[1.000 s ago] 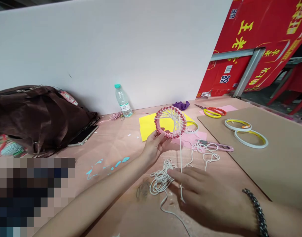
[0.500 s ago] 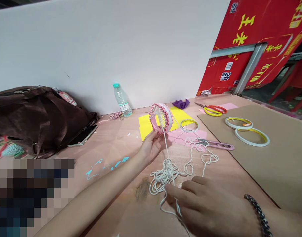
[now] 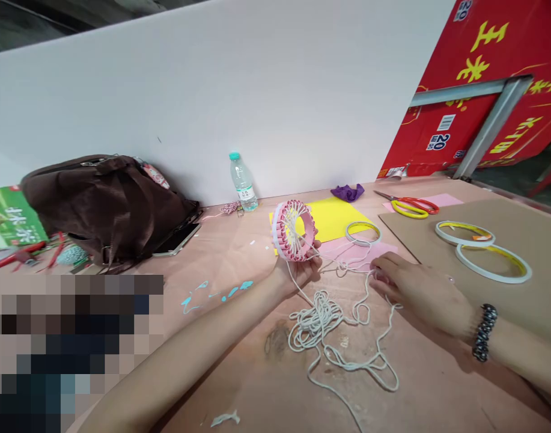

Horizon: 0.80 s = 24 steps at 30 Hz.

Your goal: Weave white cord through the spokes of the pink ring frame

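The white string (image 3: pixel 315 325) lay in loops on the tabletop (image 3: pixel 221 252) between the hands, right in the way. A big gap lay between the left hand (image 3: pixel 297 270) and the brown bag (image 3: pixel 108 210). A tape ring (image 3: pixel 363 233) sat near the right hand (image 3: pixel 419 294).

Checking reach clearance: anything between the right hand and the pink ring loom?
Nothing rigid. Between the right hand and the pink ring loom, held in the left hand, only loose white cord and a pink paper sheet lie flat on the table.

White "20" on the red carton (image 3: pixel 438 142)
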Each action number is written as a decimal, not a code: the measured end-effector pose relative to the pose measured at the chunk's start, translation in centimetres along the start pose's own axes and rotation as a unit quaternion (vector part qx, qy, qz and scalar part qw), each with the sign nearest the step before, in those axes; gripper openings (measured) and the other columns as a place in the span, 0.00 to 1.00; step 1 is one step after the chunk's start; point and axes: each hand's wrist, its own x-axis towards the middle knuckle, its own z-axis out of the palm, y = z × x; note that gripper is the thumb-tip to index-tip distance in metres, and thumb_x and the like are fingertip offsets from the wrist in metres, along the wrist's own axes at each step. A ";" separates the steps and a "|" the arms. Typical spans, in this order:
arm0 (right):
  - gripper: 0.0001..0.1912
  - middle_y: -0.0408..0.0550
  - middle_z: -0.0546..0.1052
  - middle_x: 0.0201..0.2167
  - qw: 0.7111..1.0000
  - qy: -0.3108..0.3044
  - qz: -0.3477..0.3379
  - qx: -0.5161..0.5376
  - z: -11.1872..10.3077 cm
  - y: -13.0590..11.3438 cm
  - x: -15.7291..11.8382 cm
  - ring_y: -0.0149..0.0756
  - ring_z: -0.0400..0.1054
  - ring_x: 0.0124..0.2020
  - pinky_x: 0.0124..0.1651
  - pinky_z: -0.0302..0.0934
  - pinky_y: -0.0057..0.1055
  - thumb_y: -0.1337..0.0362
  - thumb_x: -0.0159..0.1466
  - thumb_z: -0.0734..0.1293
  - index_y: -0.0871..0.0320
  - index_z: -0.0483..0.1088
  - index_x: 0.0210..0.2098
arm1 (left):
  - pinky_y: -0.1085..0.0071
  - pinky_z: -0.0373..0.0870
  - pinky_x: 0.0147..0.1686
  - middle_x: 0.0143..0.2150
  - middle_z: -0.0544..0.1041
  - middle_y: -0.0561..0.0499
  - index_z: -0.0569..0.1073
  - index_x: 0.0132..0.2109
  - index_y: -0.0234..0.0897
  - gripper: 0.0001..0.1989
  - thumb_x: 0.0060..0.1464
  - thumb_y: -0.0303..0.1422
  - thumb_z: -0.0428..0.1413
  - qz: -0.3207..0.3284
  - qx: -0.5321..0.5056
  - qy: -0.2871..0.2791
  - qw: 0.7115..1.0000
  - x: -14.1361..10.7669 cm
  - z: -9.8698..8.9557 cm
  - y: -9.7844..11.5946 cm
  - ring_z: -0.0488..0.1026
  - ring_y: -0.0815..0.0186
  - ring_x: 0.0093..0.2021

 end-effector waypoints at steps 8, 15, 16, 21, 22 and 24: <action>0.13 0.47 0.71 0.28 0.998 -0.012 -0.015 0.060 -0.9 -0.4 0.6 0.33 0.65 0.25 0.27 0.56 0.28 0.65 0.66 0.56 0.57 0.68 0.29 | 0.77 0.67 0.25 0.29 0.73 0.48 0.73 0.38 0.33 0.09 0.54 0.25 0.49 -0.007 -0.030 -0.003 1.000 -0.1 0.0 -0.2 0.65 0.77 0.20; 0.12 0.56 0.73 0.40 0.982 0.171 0.067 0.050 -3.8 3.2 7.1 0.44 0.69 0.36 0.36 0.62 0.37 0.62 0.62 0.61 0.60 0.70 0.41 | 0.74 0.64 0.26 0.28 0.71 0.50 0.71 0.31 0.32 0.06 0.52 0.29 0.52 0.119 0.085 0.025 0.989 0.7 -0.5 -0.4 0.63 0.74 0.21; 0.15 0.59 0.71 0.44 0.979 0.188 0.061 0.044 -3.8 2.8 7.6 0.48 0.68 0.42 0.40 0.62 0.40 0.63 0.60 0.61 0.62 0.68 0.45 | 0.75 0.64 0.27 0.28 0.71 0.51 0.71 0.32 0.34 0.04 0.52 0.30 0.53 0.145 0.081 0.035 0.985 0.9 -0.6 -0.4 0.64 0.73 0.22; 0.12 0.53 0.74 0.39 0.945 0.022 0.066 0.321 -1.0 -4.1 6.2 0.40 0.70 0.34 0.36 0.66 0.38 0.59 0.63 0.60 0.59 0.68 0.41 | 0.74 0.64 0.34 0.30 0.70 0.53 0.71 0.34 0.37 0.11 0.55 0.41 0.53 0.333 0.220 0.139 0.906 1.3 -1.7 -0.7 0.67 0.69 0.31; 0.12 0.53 0.74 0.40 0.906 -0.045 0.079 0.414 -0.3 -5.7 5.6 0.38 0.71 0.33 0.33 0.66 0.35 0.57 0.62 0.62 0.58 0.68 0.41 | 0.73 0.64 0.34 0.30 0.69 0.53 0.70 0.34 0.36 0.14 0.56 0.43 0.52 0.355 0.259 0.158 0.884 1.3 -1.9 -0.7 0.67 0.69 0.31; 0.17 0.55 0.71 0.47 0.816 -0.118 0.125 0.551 0.8 -8.0 4.8 0.37 0.72 0.33 0.26 0.65 0.31 0.54 0.59 0.66 0.57 0.66 0.43 | 0.72 0.65 0.34 0.31 0.69 0.51 0.70 0.34 0.36 0.17 0.56 0.46 0.50 0.362 0.294 0.169 0.868 1.3 -2.1 -0.8 0.67 0.68 0.32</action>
